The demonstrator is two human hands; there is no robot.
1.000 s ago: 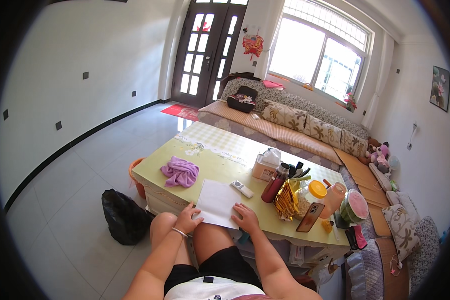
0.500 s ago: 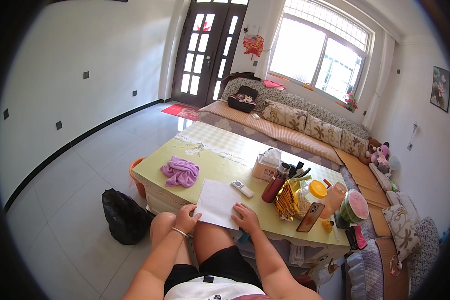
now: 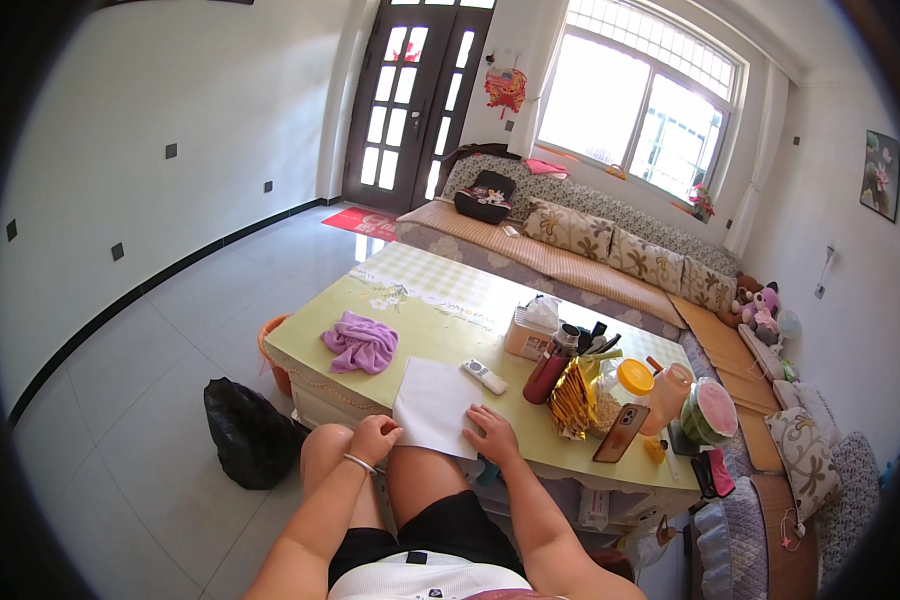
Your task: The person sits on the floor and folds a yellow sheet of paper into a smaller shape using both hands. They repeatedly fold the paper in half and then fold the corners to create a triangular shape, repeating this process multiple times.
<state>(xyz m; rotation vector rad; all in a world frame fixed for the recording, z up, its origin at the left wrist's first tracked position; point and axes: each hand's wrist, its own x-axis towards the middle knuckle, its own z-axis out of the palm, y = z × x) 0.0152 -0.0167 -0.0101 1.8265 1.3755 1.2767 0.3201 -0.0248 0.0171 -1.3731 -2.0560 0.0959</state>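
Observation:
A white sheet of paper (image 3: 434, 405) lies at the near edge of the table, its lower part reaching over my thigh. At its lower left corner is my left hand (image 3: 375, 438), closed, with thumb and fingertips pinching the paper's edge. My right hand (image 3: 491, 433) rests open on the lower right side of the sheet, fingers spread. Just beyond the sheet's upper right corner is a white remote control (image 3: 485, 376). A crumpled purple cloth (image 3: 361, 342) sits to the left of the paper.
Right of the paper stand a dark red thermos (image 3: 550, 366), a tissue box (image 3: 527, 333), gold packets (image 3: 572, 402), a yellow-lidded jar (image 3: 630, 382) and an upright phone (image 3: 620, 434). A black bag (image 3: 250, 435) and an orange bin (image 3: 274, 368) are on the floor at left.
My left hand's fingers have drawn together at the paper's left edge, where they were more spread. The right hand and the sheet stay nearly in place.

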